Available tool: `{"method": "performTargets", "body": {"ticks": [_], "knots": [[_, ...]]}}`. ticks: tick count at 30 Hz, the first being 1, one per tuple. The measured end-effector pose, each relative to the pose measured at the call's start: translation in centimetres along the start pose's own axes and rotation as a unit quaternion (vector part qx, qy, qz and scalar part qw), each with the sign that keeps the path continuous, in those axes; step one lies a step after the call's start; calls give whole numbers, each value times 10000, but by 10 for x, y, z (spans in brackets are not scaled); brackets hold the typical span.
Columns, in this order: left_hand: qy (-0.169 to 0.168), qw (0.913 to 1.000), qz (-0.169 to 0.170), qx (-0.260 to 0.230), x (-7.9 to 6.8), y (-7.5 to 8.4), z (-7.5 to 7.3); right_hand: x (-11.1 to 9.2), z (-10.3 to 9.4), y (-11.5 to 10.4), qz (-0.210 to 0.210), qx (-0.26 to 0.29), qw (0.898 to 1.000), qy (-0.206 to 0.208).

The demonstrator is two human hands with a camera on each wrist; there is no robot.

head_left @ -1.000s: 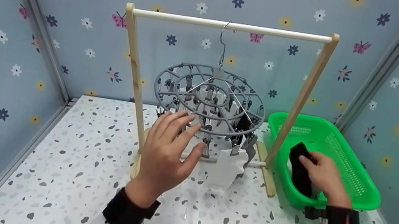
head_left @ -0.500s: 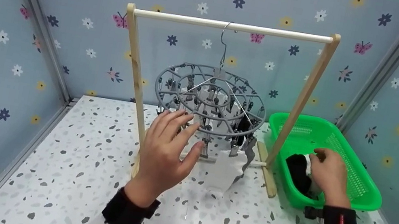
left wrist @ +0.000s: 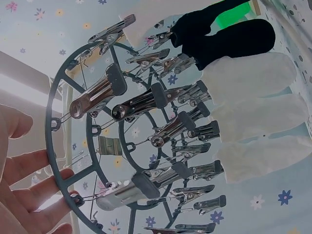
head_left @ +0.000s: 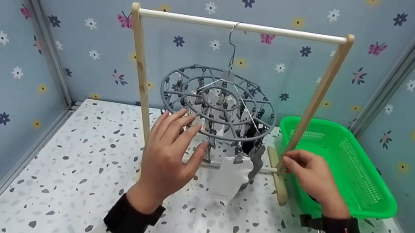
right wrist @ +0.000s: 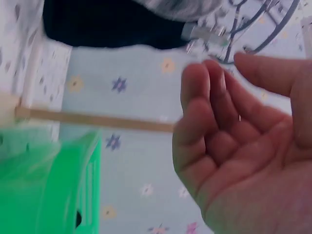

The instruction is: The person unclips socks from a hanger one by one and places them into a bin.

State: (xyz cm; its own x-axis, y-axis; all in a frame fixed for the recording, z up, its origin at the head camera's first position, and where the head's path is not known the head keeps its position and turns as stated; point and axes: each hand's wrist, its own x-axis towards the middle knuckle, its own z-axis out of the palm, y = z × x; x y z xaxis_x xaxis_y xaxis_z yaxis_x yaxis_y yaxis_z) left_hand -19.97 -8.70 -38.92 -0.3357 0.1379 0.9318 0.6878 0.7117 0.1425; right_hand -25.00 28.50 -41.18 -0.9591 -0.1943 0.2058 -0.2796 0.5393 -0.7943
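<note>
A round grey clip hanger [head_left: 215, 133] hangs from a rack's bar. My left hand [head_left: 170, 157] is at its near left rim, and in the left wrist view the spread fingers [left wrist: 36, 187] touch that rim. Several socks hang from the metal clips: a white sock [head_left: 230, 178], a grey sock [head_left: 253, 165] and a black sock [left wrist: 239, 44] among them. My right hand [head_left: 312, 175] is over the left edge of the green basket [head_left: 377, 206], beside the rack's right post. Its fingers are loosely bent, with nothing between them in the right wrist view.
The wooden rack [head_left: 327, 76] has feet on the speckled tabletop [head_left: 187, 232]. Flower-patterned walls [head_left: 76, 38] enclose the back and sides. A dark bit of cloth [right wrist: 79, 218] shows through the basket's side; my right hand hides part of the inside.
My right hand has let go of the black sock in the basket and moved left toward the hanger. The hanger has turned slightly, its front white sock shifting left. My left hand has barely moved.
</note>
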Motion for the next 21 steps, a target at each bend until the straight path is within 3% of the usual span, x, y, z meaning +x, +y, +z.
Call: {"method": "performTargets", "body": {"ticks": [5,9,21], "knots": [[53,10000,-40,-3,1,-2,-1,-4,13,-13,-112,480,9943,-943],[83,9999,-83,42,1,-3,-1,-5,25,-17,-148,429,9882,-1461],[-77,9988,-377,300,2,-5,-3,-3,72,-15,-608,301,9770,-2021]]}}
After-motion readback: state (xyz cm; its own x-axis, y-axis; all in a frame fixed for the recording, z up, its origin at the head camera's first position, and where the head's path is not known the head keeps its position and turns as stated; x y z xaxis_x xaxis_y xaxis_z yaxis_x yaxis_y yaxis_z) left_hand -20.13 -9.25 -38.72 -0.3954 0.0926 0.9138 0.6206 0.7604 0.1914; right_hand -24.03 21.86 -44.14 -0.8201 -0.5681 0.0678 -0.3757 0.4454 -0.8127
